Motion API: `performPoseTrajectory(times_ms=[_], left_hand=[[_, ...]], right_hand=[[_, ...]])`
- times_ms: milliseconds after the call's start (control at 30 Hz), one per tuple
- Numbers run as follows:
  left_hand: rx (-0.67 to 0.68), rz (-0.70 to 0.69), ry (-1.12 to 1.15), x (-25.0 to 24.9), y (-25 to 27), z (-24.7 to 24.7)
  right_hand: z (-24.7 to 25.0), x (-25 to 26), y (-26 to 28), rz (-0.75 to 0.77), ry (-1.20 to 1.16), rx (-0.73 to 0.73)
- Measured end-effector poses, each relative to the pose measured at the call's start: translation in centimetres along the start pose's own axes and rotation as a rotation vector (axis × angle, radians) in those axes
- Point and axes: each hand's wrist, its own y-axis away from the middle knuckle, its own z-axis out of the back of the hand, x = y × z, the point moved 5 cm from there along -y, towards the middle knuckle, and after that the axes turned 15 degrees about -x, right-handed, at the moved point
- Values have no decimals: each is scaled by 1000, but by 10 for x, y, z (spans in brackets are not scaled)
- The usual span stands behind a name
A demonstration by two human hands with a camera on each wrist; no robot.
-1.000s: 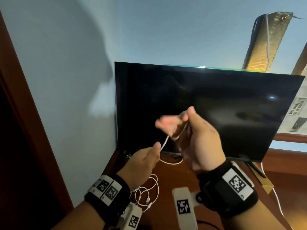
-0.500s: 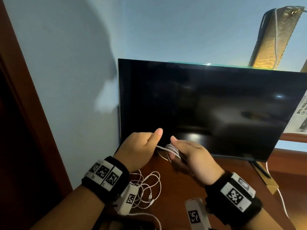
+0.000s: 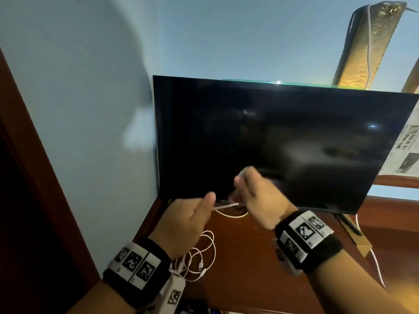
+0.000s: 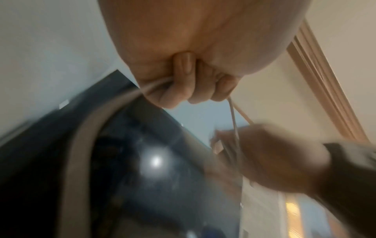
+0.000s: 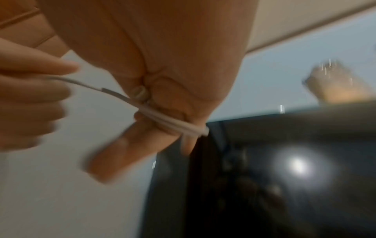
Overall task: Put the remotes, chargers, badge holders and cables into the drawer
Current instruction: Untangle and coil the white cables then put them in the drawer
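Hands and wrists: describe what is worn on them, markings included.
Both forearms are bare, no sleeves. The left hand and the right hand wear no gloves. Each wrist carries a wide black band set with white panels printed with black square code markers. Under each wrist hangs a white camera block with another such marker.

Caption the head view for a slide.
Both hands, left hand and right hand, wind a thin white cable before a black television.
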Motion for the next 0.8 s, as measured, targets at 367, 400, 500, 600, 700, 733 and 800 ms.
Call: performPoseTrajectory(times_ms=[367, 400, 500, 600, 700, 733, 800], left_hand=[[-22, 249, 185, 42, -13, -7], [15, 272, 209, 47, -6, -13], [153, 204, 108, 45, 17, -28], [208, 137, 58, 30, 29, -28], [79, -17, -11, 10, 17, -9], [7, -106, -75, 4, 10, 0], [-123, -280, -235, -6, -4, 15]], right_hand=[[3, 87, 42, -231, -1121, 255], [8, 90, 37, -267, -1263, 222], [20, 75, 18, -353, -1482, -30], [23, 49, 7, -137, -875, -231], [-6, 16, 12, 32, -168, -61], [-20, 6, 18, 19, -45, 60], [-38, -1, 34, -81, -40, 238]])
